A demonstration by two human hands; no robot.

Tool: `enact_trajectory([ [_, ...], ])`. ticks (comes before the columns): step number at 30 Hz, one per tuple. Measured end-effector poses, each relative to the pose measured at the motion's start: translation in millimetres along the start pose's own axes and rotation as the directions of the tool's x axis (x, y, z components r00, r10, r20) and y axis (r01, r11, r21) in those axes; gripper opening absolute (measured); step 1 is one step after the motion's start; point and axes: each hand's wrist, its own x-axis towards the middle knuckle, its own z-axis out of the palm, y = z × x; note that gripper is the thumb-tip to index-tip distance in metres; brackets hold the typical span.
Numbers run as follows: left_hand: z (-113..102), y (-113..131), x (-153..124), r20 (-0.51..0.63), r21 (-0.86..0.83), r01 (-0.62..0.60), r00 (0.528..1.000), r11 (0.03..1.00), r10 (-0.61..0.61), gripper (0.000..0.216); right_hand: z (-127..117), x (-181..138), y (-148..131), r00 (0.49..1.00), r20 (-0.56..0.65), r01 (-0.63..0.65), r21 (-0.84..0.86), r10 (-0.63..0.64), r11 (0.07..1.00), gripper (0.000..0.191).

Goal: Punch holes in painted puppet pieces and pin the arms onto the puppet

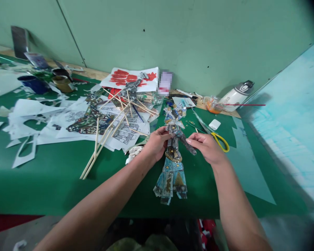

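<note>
Fingers of the left hand (155, 144) are closed in a pinch on the upper body of a flat, jointed cut-out figure (174, 164), painted blue, dark grey and gold and dotted with small gold-coloured round studs. That figure stretches lengthwise between the two forearms, its ornate head pointing to the wall and its blue skirt towards the table's near edge; whether its lower end touches the tabletop cannot be told. Thumb and forefinger of the right hand (206, 144) are nearly together at the edge of the figure's dark, slanting arm; whether they grip it cannot be told.

Beneath is a table covered in smooth green sheeting (54, 195). Just beyond the right hand lie scissors with yellow handles (208, 129) and a small white rounded square (215, 124). A white and grey bottle (237, 93) leans by the pale green wall (172, 35), and a translucent bluish sheet (248, 167) lies on the right. Crumpled white material (133, 153) sits beside the left forearm. Further left, long pale wooden sticks (96, 139) lie over sheets printed with black line drawings (125, 134), near white paper offcuts (24, 108) and a dark blue cup (32, 84).
</note>
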Motion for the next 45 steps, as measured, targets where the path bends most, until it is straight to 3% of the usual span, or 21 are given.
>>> enact_trajectory([
  [8, 1.2, 4.7, -2.3, 0.079, -0.042, 0.052, 0.996, 0.998, -0.049, 0.034, -19.1, -2.8, -4.9, 0.991, -0.131, 0.013, 0.382, 0.040, 0.924, 0.024],
  [12, 1.9, 4.6, -3.1, 0.108, -0.039, 0.043, 0.993, 0.998, -0.039, 0.034, -20.9, -4.0, -4.8, 0.997, -0.041, -0.053, 0.343, 0.071, 0.938, 0.024],
  [15, 0.8, 3.8, -2.8, 0.139, -0.031, 0.039, 0.990, 0.999, -0.034, 0.036, -19.7, -4.0, -4.5, 0.997, -0.043, -0.051, 0.315, 0.068, 0.948, 0.025],
  [21, -1.1, 0.1, -0.6, 0.176, 0.000, 0.038, 0.984, 0.999, -0.037, 0.039, -8.4, -1.4, -3.2, 0.991, -0.117, 0.101, 0.265, -0.072, 0.959, 0.022],
  [26, -0.9, -1.9, 0.7, 0.180, 0.011, 0.037, 0.983, 0.999, -0.039, 0.037, 4.5, -1.1, -2.7, 0.956, -0.164, 0.233, -0.075, -0.243, 0.969, 0.024],
  [29, -0.7, -1.7, 0.6, 0.175, 0.025, 0.029, 0.984, 0.999, -0.033, 0.038, 5.8, 0.0, -0.7, 0.933, -0.216, 0.256, -0.170, -0.290, 0.952, 0.025],
  [39, -1.6, 0.2, -0.5, 0.163, 0.026, 0.042, 0.986, 0.999, -0.045, 0.041, 0.1, 3.6, 2.3, 0.944, -0.249, 0.198, -0.090, -0.214, 0.976, 0.023],
  [45, 0.2, 0.6, 0.0, 0.117, 0.025, 0.023, 0.993, 0.999, -0.026, 0.030, 0.2, 3.5, 1.8, 0.948, -0.291, 0.151, 0.065, -0.126, 0.986, 0.025],
])
